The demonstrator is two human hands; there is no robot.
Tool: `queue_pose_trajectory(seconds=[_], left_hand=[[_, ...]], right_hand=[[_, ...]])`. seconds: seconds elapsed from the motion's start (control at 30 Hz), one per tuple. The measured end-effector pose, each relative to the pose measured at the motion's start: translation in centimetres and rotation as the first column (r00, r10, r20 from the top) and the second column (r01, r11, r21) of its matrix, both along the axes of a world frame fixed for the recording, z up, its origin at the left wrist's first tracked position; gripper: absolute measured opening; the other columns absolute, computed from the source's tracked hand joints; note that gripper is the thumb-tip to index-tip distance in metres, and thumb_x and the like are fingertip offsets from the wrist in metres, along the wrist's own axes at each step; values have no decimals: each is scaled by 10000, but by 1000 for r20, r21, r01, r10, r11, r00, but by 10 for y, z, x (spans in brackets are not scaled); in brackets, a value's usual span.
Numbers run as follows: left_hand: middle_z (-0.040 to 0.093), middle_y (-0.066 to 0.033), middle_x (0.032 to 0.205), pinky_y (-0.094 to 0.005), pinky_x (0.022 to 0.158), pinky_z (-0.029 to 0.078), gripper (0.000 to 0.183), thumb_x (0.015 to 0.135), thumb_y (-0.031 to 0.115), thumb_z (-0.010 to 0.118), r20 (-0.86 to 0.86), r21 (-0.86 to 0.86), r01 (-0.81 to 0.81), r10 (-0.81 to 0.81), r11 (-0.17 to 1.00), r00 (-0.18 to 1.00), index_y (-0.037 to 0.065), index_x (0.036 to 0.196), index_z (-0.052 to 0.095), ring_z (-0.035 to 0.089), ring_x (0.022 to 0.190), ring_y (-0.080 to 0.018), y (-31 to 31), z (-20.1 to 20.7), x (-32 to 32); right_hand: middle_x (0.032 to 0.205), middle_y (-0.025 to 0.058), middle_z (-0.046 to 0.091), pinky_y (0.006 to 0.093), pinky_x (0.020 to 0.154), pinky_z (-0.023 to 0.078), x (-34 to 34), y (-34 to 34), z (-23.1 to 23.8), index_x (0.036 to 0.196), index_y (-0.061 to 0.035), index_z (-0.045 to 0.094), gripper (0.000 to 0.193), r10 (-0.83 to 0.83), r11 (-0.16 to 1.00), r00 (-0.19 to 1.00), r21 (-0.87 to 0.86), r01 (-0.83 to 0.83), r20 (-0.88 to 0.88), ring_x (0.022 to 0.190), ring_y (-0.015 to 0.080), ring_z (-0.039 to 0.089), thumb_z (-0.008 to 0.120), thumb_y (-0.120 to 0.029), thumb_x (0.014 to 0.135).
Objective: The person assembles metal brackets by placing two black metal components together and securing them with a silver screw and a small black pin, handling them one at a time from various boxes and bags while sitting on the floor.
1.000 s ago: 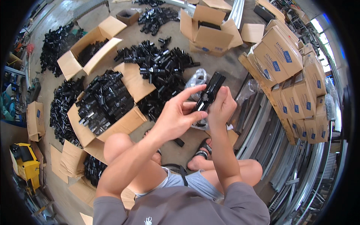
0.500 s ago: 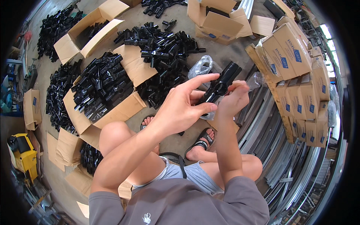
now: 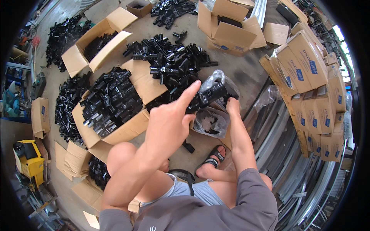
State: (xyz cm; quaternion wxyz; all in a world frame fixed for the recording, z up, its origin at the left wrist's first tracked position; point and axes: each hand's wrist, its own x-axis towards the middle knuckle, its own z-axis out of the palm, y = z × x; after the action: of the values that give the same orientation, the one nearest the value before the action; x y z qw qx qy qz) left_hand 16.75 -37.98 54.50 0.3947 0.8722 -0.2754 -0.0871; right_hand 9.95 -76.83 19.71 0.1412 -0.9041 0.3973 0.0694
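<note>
My left hand [image 3: 167, 121] grips a glossy black tubular pipe joint [image 3: 212, 94], its index finger stretched along it and the thumb below. The joint is held tilted above an open box lined with clear plastic [image 3: 211, 124], where small black pieces lie. Beyond the joint's far end, my right hand [image 3: 232, 106] is low at the right side of that lined box, fingers closed together. Whatever the right fingertips hold is too small and dark to make out. A single black piece [image 3: 188, 146] lies on the floor near my feet.
Heaps of black pipe joints [image 3: 175, 57] cover the floor ahead. An open carton [image 3: 115, 133] full of them stands left, with another open carton [image 3: 79, 61] behind. Stacked sealed cartons [image 3: 300, 65] and long metal profiles [image 3: 285, 154] flank my right. A yellow machine [image 3: 30, 163] is far left.
My right hand has left the pipe joint and dropped down to the plastic-lined box. The left hand has turned the joint closer to level and moved it slightly lower. My view has shifted a little.
</note>
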Motion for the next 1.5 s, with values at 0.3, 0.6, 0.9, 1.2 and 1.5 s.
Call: queue_pose_trajectory(seconds=[0.3,0.6,0.9,1.2,1.5], left_hand=[[752,-164,977,-455,642,535,859,828,138,821,-2,6,78,-78,997,997,281,1583,436,714,756,-371,-19,2,5],[727,-185,860,-472,613,535,847,864,102,763,-10,-26,75,-75,997,997,233,1608,379,710,743,-383,-13,-3,5],[728,-228,890,-510,675,563,869,817,87,782,-19,-53,51,-52,997,998,173,1583,382,716,781,-426,-5,1,4],[757,-225,1012,-507,764,559,997,803,51,809,7,29,53,-54,998,999,123,1629,254,716,882,-444,-2,-9,-4],[682,-211,738,-506,661,533,1005,796,65,812,64,21,87,-88,996,994,65,1623,242,689,708,-418,12,-10,-15]], right_hand=[[1234,221,689,531,952,552,37,-31,-61,1192,-58,674,298,97,990,993,-93,-103,-72,1164,414,670,464,-176,1016],[1252,282,665,552,984,526,36,-8,-37,1279,-17,573,363,31,993,999,117,-35,37,1188,471,641,592,-222,980],[929,146,764,355,831,563,44,40,148,1111,-9,713,198,76,960,742,151,-234,666,887,220,731,725,-79,926],[976,102,762,325,830,581,14,168,390,1042,-7,737,183,517,636,335,-91,-767,788,877,208,737,741,57,871],[906,93,732,392,773,561,15,207,378,969,-34,759,124,790,454,262,-241,-858,555,857,281,685,765,-66,849]])
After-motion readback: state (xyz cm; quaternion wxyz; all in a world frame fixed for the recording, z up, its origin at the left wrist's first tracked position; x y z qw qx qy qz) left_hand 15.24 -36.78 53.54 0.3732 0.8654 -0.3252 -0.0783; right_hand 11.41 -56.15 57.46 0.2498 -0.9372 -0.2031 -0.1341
